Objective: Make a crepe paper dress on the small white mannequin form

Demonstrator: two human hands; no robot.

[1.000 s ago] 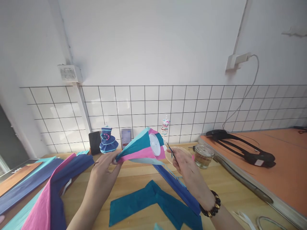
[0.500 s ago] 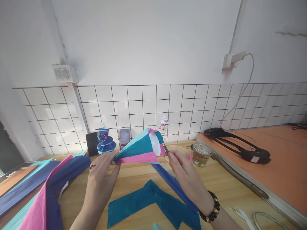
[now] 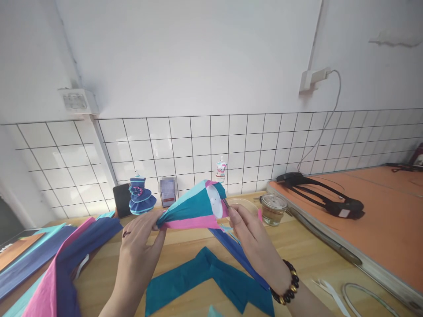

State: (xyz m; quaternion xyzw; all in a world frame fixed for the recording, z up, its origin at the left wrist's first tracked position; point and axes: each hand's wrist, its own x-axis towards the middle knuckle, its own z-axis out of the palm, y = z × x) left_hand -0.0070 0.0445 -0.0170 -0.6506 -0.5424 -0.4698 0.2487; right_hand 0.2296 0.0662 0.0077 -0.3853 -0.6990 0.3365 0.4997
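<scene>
Left hand (image 3: 142, 235) pinches a teal-and-pink fabric cone (image 3: 193, 208), gathered, seemingly unfinished; right hand (image 3: 250, 231) grips a slim dark tool (image 3: 226, 203).

Looking out from the person's head, this single wide view faces forward and angles down, with the left hand (image 3: 142, 240) and right hand (image 3: 253, 233) close in, just below the middle! Past them it runs over the wooden tabletop (image 3: 176, 245) and meets the tiled wall (image 3: 181, 147) almost head-on, white upper wall (image 3: 198, 57) filling the top.
</scene>
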